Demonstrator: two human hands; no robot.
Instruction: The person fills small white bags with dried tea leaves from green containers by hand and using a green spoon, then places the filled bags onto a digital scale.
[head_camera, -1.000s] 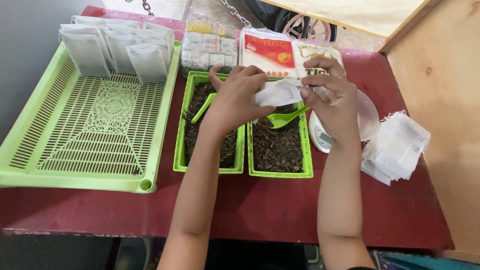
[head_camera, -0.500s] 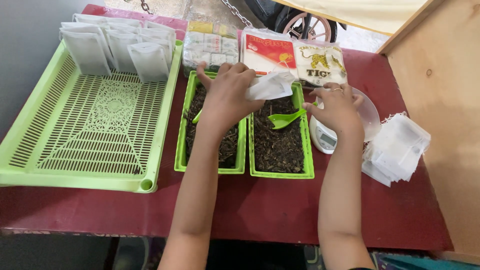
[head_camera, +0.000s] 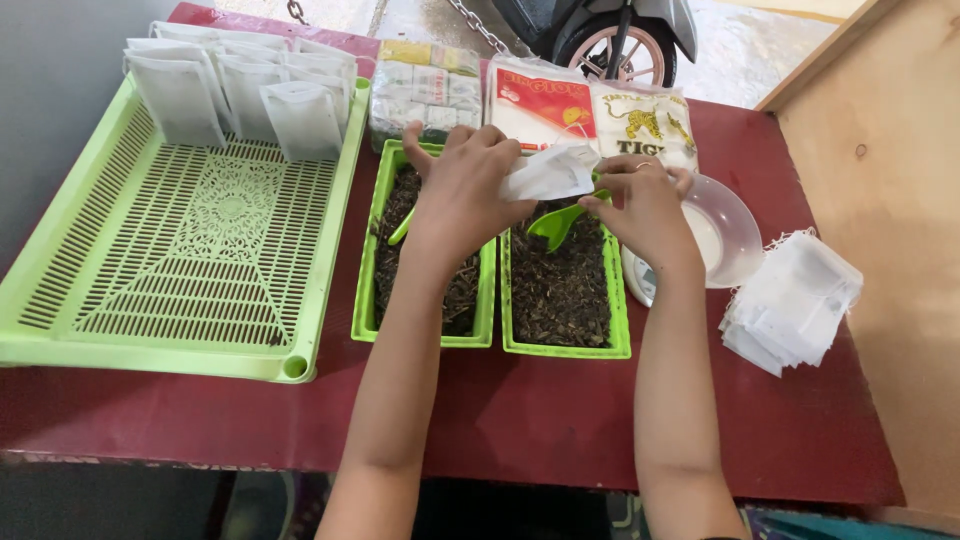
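**Both hands close on a small white bag above the tea trays**

The left hand (head_camera: 462, 190) has its fingers curled and pressed together around a small white bag (head_camera: 550, 172), gripping it at the near end so that the rest of the bag sticks out toward the right. A second ago this hand sat lower and nearer the middle of the trays; it has since moved up and forward, carrying the bag with it. The right hand (head_camera: 645, 205) has come back in from the side, where half a second ago it was over by the bowl, and now pinches the handle of a green scoop (head_camera: 558, 222) between thumb and fingertips, just below the bag's free end. The scoop's head hangs over the right tray.

So the bag is held in the air above the gap between the two narrow green trays (head_camera: 565, 345), both of which hold dark loose leaves (head_camera: 555, 285). A second green scoop handle (head_camera: 402, 228) lies in the left tray, partly hidden by the left wrist.

Just right of the right hand sits a clear bowl (head_camera: 735, 235) on a small scale. Further right lies a loose stack of empty white bags (head_camera: 795, 300). To the left, a wide green slotted tray (head_camera: 190, 250) carries a row of filled white bags (head_camera: 240, 90) standing along its far edge. Printed packets (head_camera: 540, 105) lie behind the trays on the red table (head_camera: 560, 420).
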